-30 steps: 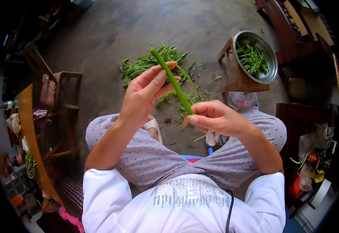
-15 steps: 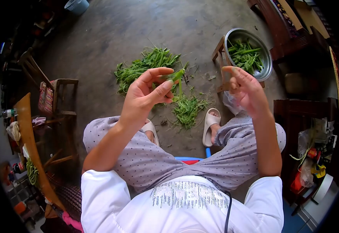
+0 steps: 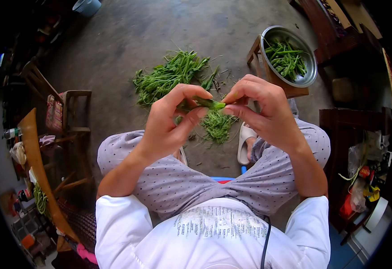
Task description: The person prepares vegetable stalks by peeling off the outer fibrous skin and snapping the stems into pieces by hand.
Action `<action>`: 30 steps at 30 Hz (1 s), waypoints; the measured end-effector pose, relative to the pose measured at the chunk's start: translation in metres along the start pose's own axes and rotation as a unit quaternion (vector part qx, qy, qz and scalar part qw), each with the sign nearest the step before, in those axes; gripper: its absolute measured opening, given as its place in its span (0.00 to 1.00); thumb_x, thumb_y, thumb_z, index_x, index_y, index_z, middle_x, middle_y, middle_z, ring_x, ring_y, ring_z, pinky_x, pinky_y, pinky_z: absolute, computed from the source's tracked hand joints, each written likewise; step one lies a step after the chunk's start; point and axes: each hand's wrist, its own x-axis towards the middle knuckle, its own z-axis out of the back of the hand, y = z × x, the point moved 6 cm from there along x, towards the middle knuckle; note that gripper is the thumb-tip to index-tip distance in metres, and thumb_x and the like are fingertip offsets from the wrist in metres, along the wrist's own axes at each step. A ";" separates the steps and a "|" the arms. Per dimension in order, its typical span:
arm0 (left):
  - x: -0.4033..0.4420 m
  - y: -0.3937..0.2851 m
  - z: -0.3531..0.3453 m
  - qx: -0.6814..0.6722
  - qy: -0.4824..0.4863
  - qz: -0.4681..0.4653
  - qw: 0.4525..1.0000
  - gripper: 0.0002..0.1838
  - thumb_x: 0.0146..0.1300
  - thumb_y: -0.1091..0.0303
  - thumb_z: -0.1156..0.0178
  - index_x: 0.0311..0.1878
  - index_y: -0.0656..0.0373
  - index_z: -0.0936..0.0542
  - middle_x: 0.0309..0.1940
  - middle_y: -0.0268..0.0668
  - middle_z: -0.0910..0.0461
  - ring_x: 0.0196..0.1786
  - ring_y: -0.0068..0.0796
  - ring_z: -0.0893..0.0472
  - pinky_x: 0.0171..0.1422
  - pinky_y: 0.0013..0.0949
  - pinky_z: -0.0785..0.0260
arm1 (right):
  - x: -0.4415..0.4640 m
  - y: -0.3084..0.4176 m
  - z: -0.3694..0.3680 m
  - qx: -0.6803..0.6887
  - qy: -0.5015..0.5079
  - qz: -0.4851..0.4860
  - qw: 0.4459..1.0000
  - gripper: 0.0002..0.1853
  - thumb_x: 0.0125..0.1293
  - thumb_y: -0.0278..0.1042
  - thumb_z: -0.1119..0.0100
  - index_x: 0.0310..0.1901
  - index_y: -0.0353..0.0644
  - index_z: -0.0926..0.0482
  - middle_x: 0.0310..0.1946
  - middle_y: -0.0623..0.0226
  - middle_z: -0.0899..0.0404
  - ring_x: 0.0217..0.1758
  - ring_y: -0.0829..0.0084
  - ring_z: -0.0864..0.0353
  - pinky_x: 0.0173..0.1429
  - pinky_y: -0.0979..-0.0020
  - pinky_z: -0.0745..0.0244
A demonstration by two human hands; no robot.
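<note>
Green stem point(image 3: 214, 104), pinched in the narrow grip of left hand point(image 3: 167, 119) and right hand point(image 3: 267, 112), is left of the metal basin point(image 3: 311, 67); leafy pile point(image 3: 171, 71) lies farther left.

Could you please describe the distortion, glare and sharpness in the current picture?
Head view: wide-angle distortion, the wooden tabletop bowing at left and black filling corners; head view: soft pale sheen on the floor up top; head view: hands and green stem reasonably sharp.
</note>
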 end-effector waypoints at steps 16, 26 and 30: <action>-0.001 -0.010 0.015 0.044 -0.028 -0.045 0.998 0.14 0.59 0.75 0.36 0.48 0.62 0.23 0.41 0.32 0.24 0.44 0.17 0.24 0.35 0.17 0.28 | 0.013 -0.008 -0.025 0.335 -0.008 -0.129 0.933 0.05 0.61 0.27 0.37 0.36 0.35 0.21 0.28 0.75 0.23 0.32 0.87 0.27 0.37 0.83 0.31; -0.009 0.011 0.019 -0.187 -0.020 0.027 0.982 0.15 0.60 0.70 0.35 0.50 0.60 0.23 0.38 0.31 0.20 0.37 0.16 0.22 0.35 0.19 0.27 | 0.017 -0.006 -0.038 0.310 -0.023 -0.120 0.943 0.04 0.59 0.25 0.36 0.32 0.36 0.22 0.26 0.78 0.25 0.29 0.89 0.29 0.34 0.85 0.34; -0.009 0.010 0.031 -0.225 -0.052 0.033 0.972 0.16 0.61 0.69 0.35 0.51 0.57 0.25 0.39 0.31 0.20 0.39 0.16 0.21 0.38 0.21 0.26 | 0.018 -0.005 -0.035 0.309 -0.041 -0.107 0.944 0.04 0.60 0.24 0.37 0.33 0.36 0.23 0.26 0.77 0.26 0.31 0.89 0.29 0.35 0.85 0.33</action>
